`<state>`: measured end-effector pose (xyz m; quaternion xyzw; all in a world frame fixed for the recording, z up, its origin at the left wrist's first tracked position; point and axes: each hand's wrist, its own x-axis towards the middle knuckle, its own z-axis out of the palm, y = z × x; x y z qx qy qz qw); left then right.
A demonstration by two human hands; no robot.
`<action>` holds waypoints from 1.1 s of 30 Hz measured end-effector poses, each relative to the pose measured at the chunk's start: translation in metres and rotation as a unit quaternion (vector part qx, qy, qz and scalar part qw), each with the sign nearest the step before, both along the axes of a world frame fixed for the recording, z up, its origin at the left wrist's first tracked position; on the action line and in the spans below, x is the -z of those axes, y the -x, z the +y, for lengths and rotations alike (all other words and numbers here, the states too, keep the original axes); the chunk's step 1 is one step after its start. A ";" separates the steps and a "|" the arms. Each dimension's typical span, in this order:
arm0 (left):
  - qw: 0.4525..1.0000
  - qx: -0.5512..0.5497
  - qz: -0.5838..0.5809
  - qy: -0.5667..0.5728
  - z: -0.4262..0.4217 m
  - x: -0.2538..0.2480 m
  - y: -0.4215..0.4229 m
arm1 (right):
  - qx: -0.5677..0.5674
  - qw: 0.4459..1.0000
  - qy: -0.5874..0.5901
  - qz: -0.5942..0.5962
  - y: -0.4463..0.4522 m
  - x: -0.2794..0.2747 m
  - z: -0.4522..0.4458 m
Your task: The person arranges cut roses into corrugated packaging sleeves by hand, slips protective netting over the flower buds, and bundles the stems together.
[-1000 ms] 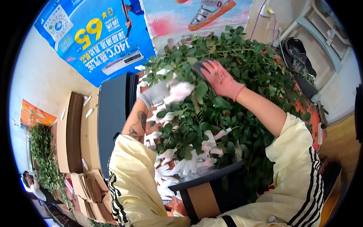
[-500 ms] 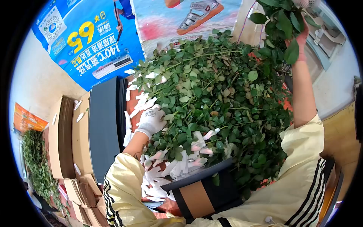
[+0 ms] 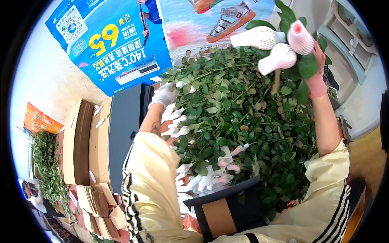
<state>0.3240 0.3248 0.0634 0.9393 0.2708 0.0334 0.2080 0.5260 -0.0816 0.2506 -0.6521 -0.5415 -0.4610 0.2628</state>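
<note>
My right hand [image 3: 318, 75], in a pink glove, is raised at the upper right and closed around leafy rose stems. Three flower heads [image 3: 279, 58] in white mesh sleeves stick out of that bunch to the left. My left hand [image 3: 165, 95], in a white glove, reaches to the left edge of the big pile of leafy stems [image 3: 239, 105], beside other sleeved heads [image 3: 175, 121]. Its fingers look bent, but whether they hold anything is hidden.
Dark board stack [image 3: 127, 133] and cardboard sheets [image 3: 99, 137] stand to the left. A black box with a brown band [image 3: 219, 216] lies near my body. Posters [image 3: 121, 40] cover the wall. Another person [image 3: 34, 198] is at the far left.
My right hand has gone from the pile to the upper right, now with sleeved flowers in view. My left hand has shifted to the pile's upper left edge.
</note>
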 end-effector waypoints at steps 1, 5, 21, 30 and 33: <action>0.999 -0.005 0.028 -0.027 -0.009 -0.002 -0.007 | -0.069 0.989 -0.025 0.130 -0.011 0.008 -0.006; 0.985 0.112 -0.017 -0.129 -0.030 0.043 -0.035 | -0.159 0.947 -0.086 0.266 -0.052 0.030 -0.037; 0.979 0.157 -0.003 -0.130 -0.116 0.028 0.047 | 0.034 0.997 0.003 0.072 -0.069 0.050 -0.073; 0.974 0.028 0.100 -0.199 -0.079 0.021 0.036 | -0.042 0.975 -0.049 0.212 -0.071 0.056 -0.067; 0.960 0.081 -0.084 -0.255 -0.088 -0.003 0.065 | -0.146 0.930 -0.075 0.329 -0.055 0.066 -0.072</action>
